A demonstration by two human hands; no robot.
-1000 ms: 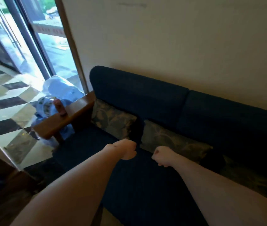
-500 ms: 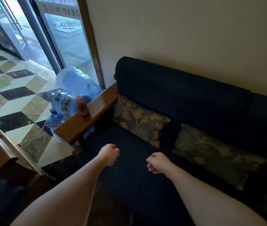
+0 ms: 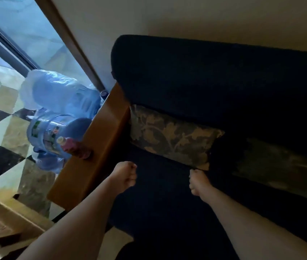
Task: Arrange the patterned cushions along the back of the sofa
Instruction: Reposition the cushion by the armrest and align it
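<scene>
A dark blue sofa (image 3: pixel 167 194) stands against a cream wall. One leaf-patterned cushion (image 3: pixel 171 136) leans on the sofa back, tight against the wooden armrest (image 3: pixel 100 139). A second patterned cushion (image 3: pixel 272 166) lies to its right in deep shadow. My left hand (image 3: pixel 125 176) is a closed fist over the seat, close to the armrest. My right hand (image 3: pixel 198 182) is also curled shut, its knuckles just below the first cushion's lower right corner. I see nothing held in either hand.
A small pink bottle (image 3: pixel 73 147) lies on the armrest. Large blue water jugs (image 3: pixel 55 109) sit on the checkered floor (image 3: pixel 0 136) left of the sofa, beside a glass door (image 3: pixel 26 34). Wooden furniture (image 3: pixel 4 222) fills the lower left corner.
The view has swung left and closer to the sofa's armrest end. Both fists have stayed shut and spread further apart; the right one now sits at the first cushion's corner.
</scene>
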